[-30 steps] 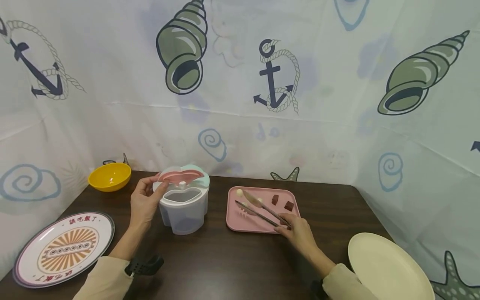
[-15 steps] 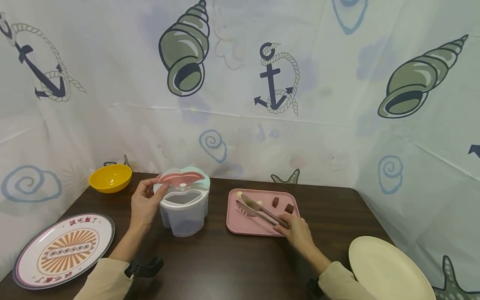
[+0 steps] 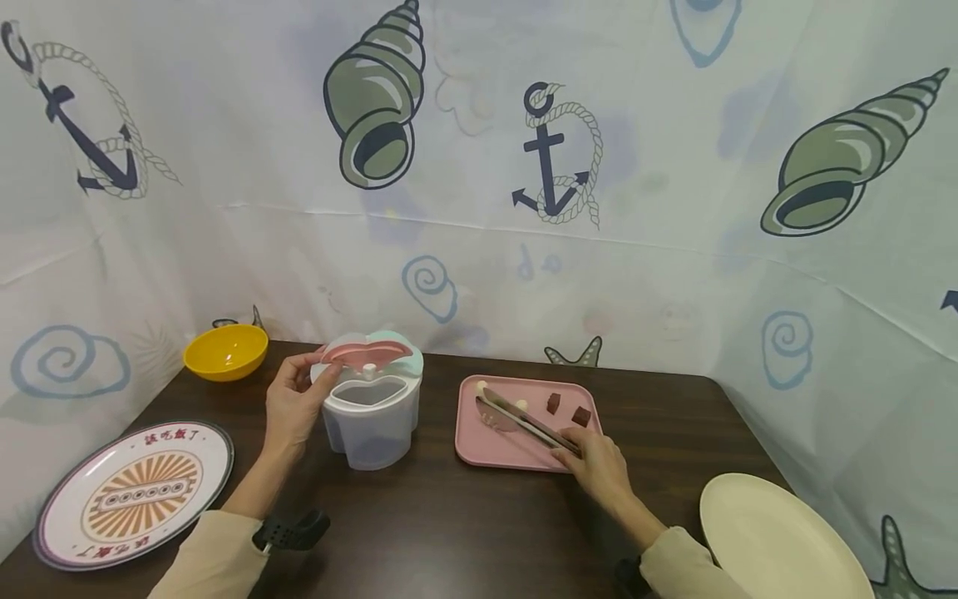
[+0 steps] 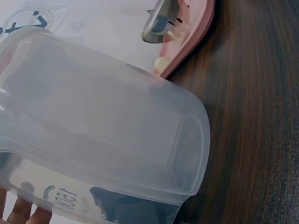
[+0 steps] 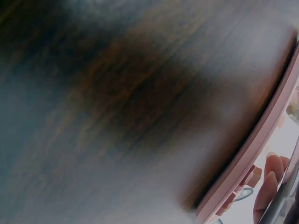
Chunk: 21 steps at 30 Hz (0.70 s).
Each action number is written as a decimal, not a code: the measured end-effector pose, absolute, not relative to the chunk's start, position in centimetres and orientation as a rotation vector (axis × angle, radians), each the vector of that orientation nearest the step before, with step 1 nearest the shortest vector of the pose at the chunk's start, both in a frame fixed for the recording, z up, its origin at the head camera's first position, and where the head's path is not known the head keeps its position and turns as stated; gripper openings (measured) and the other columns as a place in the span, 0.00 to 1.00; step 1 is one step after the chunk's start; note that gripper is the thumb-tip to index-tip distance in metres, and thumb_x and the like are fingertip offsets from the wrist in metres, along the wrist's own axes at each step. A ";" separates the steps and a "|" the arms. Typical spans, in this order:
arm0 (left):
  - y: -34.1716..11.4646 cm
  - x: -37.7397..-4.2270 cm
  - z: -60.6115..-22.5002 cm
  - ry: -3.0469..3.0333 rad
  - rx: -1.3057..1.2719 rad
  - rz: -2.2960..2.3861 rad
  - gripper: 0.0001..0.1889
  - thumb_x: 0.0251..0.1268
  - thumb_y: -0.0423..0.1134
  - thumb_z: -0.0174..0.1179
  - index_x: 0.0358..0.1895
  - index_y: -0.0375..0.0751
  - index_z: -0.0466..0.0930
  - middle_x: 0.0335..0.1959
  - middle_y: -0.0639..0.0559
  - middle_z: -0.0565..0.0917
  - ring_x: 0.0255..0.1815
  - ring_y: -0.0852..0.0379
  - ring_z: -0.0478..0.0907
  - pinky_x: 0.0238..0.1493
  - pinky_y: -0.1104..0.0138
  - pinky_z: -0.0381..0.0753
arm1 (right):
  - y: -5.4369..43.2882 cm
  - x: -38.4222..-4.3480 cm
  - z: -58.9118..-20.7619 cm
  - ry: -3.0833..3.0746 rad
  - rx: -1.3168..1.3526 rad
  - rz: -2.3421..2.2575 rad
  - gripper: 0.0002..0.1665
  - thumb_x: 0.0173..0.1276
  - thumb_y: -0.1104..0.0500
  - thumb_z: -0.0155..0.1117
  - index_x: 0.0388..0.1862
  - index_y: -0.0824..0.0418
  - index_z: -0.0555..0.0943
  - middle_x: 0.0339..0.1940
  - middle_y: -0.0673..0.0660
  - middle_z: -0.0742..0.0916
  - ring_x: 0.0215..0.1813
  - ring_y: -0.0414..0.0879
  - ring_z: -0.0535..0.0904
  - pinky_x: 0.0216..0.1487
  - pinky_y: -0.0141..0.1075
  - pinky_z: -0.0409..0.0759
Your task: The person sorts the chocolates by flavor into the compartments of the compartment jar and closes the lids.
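Observation:
My left hand (image 3: 292, 408) is at the left side of a clear lidded storage box (image 3: 374, 437), its thumb and fingers holding up the pink flap (image 3: 367, 353) of the lid. One compartment opening shows below the flap. In the left wrist view, fingertips (image 4: 39, 216) show beside the clear wall. My right hand (image 3: 602, 470) grips metal tongs (image 3: 535, 428), whose tips reach over the left part of a pink tray (image 3: 475, 449). On the tray lie brown cubes (image 3: 554, 403) and small whitish pieces (image 3: 521, 405). Whether the tips pinch a piece cannot be made out.
A yellow bowl (image 3: 226, 353) stands at the back left. On the left lies a white patterned plate (image 3: 67, 507), and a cream plate (image 3: 786, 541) sits at the right front. A printed cloth (image 3: 659, 274) hangs behind the dark table (image 3: 419, 541).
The arms of the tongs have come closer together over the tray. My left hand keeps the pink flap raised in the same place. The head view has shifted slightly.

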<state>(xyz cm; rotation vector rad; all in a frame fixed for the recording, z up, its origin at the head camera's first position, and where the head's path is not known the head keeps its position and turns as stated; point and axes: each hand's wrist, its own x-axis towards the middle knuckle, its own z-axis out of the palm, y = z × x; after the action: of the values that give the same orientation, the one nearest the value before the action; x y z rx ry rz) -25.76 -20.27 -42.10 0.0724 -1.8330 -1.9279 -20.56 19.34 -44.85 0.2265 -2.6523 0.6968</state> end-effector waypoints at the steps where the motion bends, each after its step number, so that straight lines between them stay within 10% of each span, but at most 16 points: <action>1: -20.3 -25.7 -42.1 -1.837 0.071 -1.925 0.12 0.58 0.39 0.66 0.43 0.48 0.76 0.55 0.56 0.81 0.52 0.70 0.74 0.54 0.79 0.69 | 19.3 -20.5 -44.8 -2.641 0.233 0.706 0.08 0.53 0.57 0.73 0.33 0.53 0.84 0.24 0.45 0.81 0.25 0.41 0.69 0.26 0.34 0.66; 21: -20.3 -25.5 -42.0 -1.879 0.049 -1.895 0.12 0.59 0.43 0.64 0.44 0.48 0.75 0.56 0.56 0.80 0.52 0.70 0.74 0.55 0.79 0.69 | 10.5 -18.3 -38.5 -2.163 0.865 1.246 0.14 0.54 0.72 0.67 0.41 0.70 0.82 0.28 0.60 0.84 0.25 0.37 0.71 0.22 0.28 0.73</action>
<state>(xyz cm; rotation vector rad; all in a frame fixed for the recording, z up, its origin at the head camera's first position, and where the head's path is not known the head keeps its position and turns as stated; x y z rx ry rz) -25.48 -20.29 -41.98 0.0493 -1.8787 -1.8952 -18.31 10.55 -38.50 0.8651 -2.1630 1.2463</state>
